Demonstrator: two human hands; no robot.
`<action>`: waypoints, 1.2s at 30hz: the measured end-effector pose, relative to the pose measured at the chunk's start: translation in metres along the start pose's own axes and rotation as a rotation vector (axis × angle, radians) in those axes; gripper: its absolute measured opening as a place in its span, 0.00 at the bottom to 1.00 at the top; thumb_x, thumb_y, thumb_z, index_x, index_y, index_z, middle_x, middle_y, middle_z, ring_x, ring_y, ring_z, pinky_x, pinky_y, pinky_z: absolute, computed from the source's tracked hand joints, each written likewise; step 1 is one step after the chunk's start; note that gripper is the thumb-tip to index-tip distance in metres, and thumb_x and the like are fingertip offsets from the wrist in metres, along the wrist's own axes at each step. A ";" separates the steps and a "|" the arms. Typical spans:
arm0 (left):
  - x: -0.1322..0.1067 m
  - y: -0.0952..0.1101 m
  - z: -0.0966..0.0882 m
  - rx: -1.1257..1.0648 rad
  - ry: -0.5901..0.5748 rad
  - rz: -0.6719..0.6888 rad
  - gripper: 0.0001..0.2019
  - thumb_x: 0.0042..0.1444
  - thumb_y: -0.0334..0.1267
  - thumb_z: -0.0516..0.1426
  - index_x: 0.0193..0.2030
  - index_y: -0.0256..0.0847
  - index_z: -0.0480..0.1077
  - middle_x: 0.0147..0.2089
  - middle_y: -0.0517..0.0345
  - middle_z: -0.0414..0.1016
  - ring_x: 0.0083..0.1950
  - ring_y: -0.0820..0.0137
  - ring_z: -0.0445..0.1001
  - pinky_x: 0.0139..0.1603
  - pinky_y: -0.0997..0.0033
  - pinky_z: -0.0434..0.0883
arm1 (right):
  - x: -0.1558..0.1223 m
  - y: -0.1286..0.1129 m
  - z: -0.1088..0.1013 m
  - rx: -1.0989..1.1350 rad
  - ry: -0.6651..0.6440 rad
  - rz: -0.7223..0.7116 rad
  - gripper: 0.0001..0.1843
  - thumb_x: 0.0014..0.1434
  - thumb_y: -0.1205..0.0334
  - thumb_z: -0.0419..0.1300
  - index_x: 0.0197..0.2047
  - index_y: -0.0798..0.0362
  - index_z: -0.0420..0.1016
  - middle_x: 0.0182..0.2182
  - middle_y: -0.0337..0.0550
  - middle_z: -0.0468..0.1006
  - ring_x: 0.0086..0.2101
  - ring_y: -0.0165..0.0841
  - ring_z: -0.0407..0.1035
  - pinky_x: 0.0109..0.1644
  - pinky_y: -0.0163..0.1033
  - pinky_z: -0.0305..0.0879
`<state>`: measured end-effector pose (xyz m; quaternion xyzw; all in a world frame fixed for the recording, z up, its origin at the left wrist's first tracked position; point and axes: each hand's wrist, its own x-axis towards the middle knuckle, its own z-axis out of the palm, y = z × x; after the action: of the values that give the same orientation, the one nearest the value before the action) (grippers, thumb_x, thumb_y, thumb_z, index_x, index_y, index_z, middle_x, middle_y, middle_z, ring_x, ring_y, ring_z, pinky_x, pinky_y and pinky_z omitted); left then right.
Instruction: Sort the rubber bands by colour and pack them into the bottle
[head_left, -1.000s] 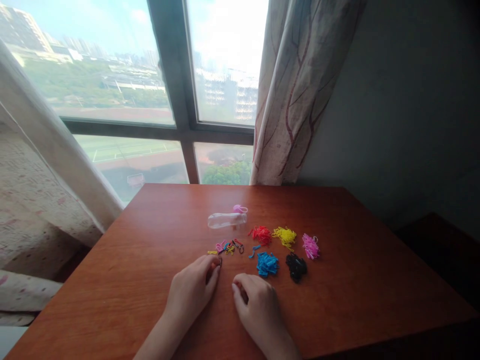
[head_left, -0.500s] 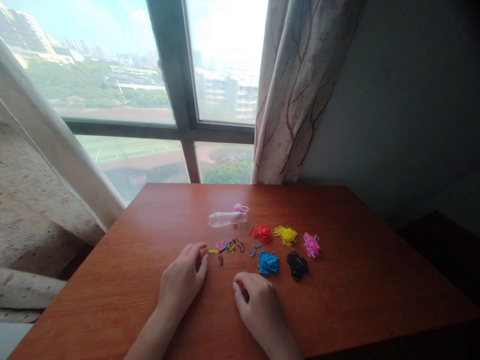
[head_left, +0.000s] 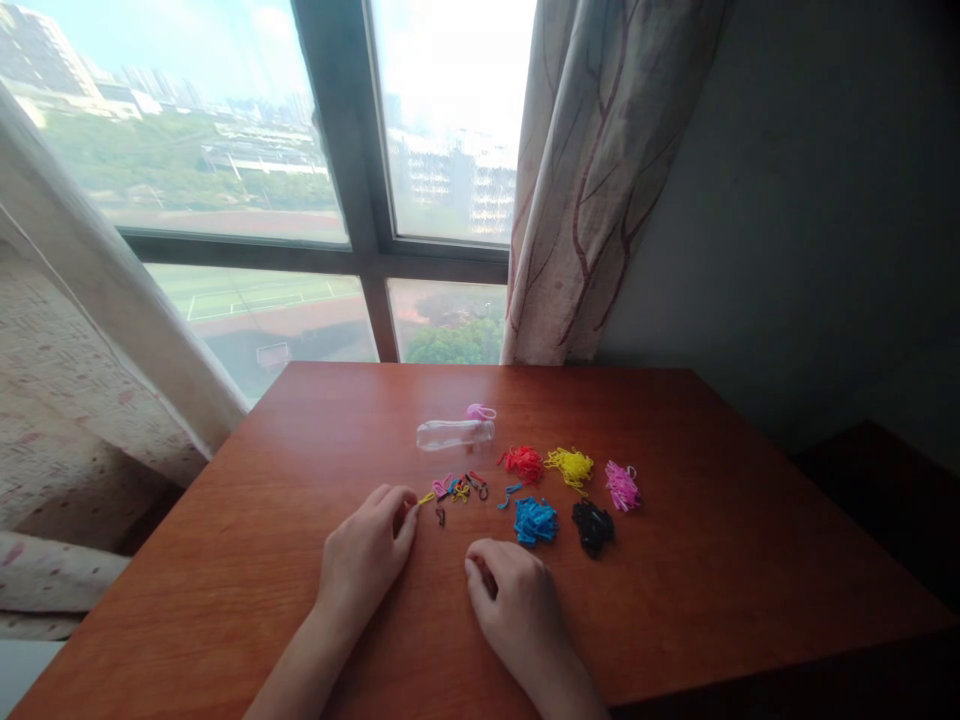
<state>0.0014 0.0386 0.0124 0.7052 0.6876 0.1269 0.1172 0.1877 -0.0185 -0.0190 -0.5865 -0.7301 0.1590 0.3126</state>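
My left hand (head_left: 371,540) pinches the near end of a yellow rubber band (head_left: 426,498) between thumb and forefinger, at the left of a small mixed group of coloured bands (head_left: 457,488). A single dark band (head_left: 440,517) lies just in front of that group. My right hand (head_left: 517,590) rests on the table with its fingers curled in and the thumb close to the forefinger; nothing shows in it. Closest to it is a pile of blue bands (head_left: 535,521), with a loose blue piece (head_left: 509,495) above.
Piles of red (head_left: 523,462), yellow (head_left: 570,467), pink (head_left: 622,485) and black bands (head_left: 592,527) lie on the right. Behind them are a clear plastic bottle (head_left: 454,434) on its side and a pink cap (head_left: 480,411). The wooden table (head_left: 225,560) meets a window and curtains.
The yellow band by my left hand is now gripped at its end, tilted, with its loop pulled open. My right hand stays where it was.
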 end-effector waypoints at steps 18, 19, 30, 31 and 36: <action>0.000 -0.003 0.000 -0.063 0.035 0.053 0.08 0.62 0.42 0.51 0.39 0.46 0.71 0.38 0.62 0.77 0.35 0.70 0.75 0.31 0.74 0.62 | 0.000 -0.001 -0.002 0.007 -0.029 0.018 0.08 0.61 0.71 0.55 0.32 0.50 0.71 0.28 0.36 0.76 0.30 0.31 0.69 0.34 0.35 0.52; 0.000 -0.004 0.001 -0.086 0.044 0.063 0.08 0.62 0.41 0.52 0.39 0.46 0.71 0.38 0.62 0.77 0.34 0.70 0.74 0.32 0.74 0.62 | 0.000 -0.001 -0.001 0.008 -0.028 0.018 0.08 0.61 0.71 0.55 0.32 0.50 0.71 0.28 0.36 0.76 0.30 0.31 0.69 0.34 0.35 0.52; 0.029 0.066 0.000 -0.237 0.005 0.437 0.08 0.62 0.37 0.52 0.38 0.44 0.74 0.40 0.58 0.75 0.34 0.73 0.73 0.34 0.75 0.66 | 0.001 -0.001 -0.001 -0.010 -0.011 0.020 0.08 0.59 0.72 0.56 0.31 0.50 0.70 0.28 0.35 0.77 0.31 0.30 0.71 0.33 0.34 0.53; 0.036 0.080 0.000 -0.199 -0.015 0.472 0.08 0.62 0.37 0.53 0.37 0.44 0.74 0.40 0.58 0.75 0.35 0.72 0.73 0.34 0.75 0.66 | 0.001 -0.001 -0.001 -0.017 -0.012 0.026 0.08 0.59 0.72 0.56 0.30 0.50 0.70 0.27 0.35 0.77 0.30 0.30 0.71 0.33 0.34 0.53; 0.070 0.142 0.007 -0.116 -0.078 0.560 0.09 0.61 0.37 0.53 0.39 0.44 0.76 0.42 0.54 0.75 0.38 0.68 0.75 0.35 0.73 0.67 | 0.002 -0.001 0.000 -0.037 -0.025 0.020 0.07 0.58 0.71 0.56 0.31 0.50 0.69 0.27 0.36 0.76 0.30 0.30 0.71 0.33 0.33 0.52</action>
<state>0.1386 0.1050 0.0550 0.8642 0.4526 0.1661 0.1443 0.1871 -0.0170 -0.0179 -0.5974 -0.7309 0.1560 0.2909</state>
